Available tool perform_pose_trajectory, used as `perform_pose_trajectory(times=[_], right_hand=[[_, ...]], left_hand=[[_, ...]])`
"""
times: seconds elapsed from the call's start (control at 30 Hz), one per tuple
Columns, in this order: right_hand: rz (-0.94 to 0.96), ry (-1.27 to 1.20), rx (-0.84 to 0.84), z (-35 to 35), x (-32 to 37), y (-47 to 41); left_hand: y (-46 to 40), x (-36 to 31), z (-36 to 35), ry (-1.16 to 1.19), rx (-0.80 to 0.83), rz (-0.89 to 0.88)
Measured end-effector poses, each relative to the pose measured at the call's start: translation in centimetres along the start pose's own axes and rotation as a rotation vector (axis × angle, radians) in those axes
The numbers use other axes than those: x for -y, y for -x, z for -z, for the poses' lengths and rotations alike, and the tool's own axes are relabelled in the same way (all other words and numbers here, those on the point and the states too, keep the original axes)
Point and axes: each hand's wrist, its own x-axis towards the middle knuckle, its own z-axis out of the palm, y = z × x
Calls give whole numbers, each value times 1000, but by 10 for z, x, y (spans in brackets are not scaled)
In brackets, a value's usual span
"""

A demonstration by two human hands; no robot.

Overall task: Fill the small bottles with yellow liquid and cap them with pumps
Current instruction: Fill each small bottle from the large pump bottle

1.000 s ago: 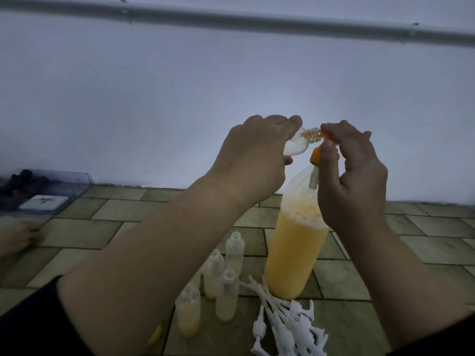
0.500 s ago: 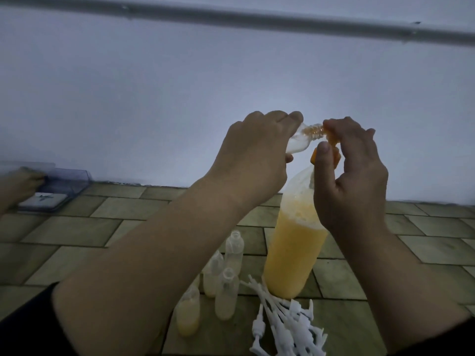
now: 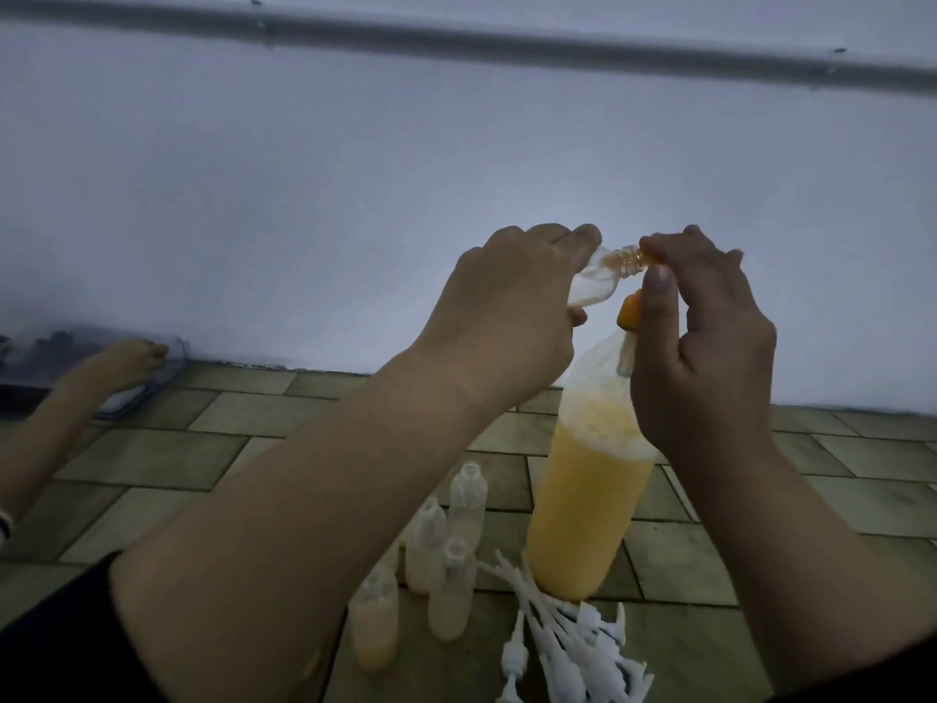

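My left hand point(image 3: 512, 307) grips a small clear bottle point(image 3: 748, 284) tilted sideways, its neck pointing right. My right hand point(image 3: 710, 357) pinches an orange nozzle piece point(image 3: 631, 317) at that neck, just above the top of a large bottle of yellow liquid point(image 3: 588, 494) that stands on the tiled floor. Several small bottles point(image 3: 456, 565) stand left of the large one, some partly filled with pale yellow liquid. A pile of white pumps point(image 3: 563, 646) lies in front of the large bottle.
A pale wall point(image 3: 355, 195) rises close behind the tiled floor point(image 3: 203, 438). At the far left another person's hand point(image 3: 121, 362) rests on a clear plastic box point(image 3: 152, 393) by the wall.
My hands have barely shifted around the small bottle's neck. The other person's hand at the left has reached further right onto the clear box.
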Motion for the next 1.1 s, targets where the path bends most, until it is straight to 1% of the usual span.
perform_pose_trajectory(times=[0.07,0.17,0.27,0.4,0.5,0.7,0.8,0.9,1.03,1.1], right_hand=[[-9,10,-1,-2,-5,5],[-15,18,41,1,-5,9],[11,38,80,8,2,0],[18,6,33,13,5,-5],[25,-16,1,6,-2,2],[23,-34,33,2,-6,6],[38,-15,32,8,1,-1],[22,-8,-8,10,2,-2],[21,2,-15,2,-4,2],[6,-2,-5,0,-6,6]], left_hand=[[2,-2,-5,-1,25,-2],[3,0,-4,-1,67,-10],[-3,3,7,-33,60,-26],[-6,2,12,-26,28,-47],[-4,0,4,-2,28,-30],[-2,3,2,-10,96,-14],[-6,4,12,3,70,-20],[-7,2,11,16,46,-28],[-4,0,0,37,43,8],[-2,0,-4,37,70,15]])
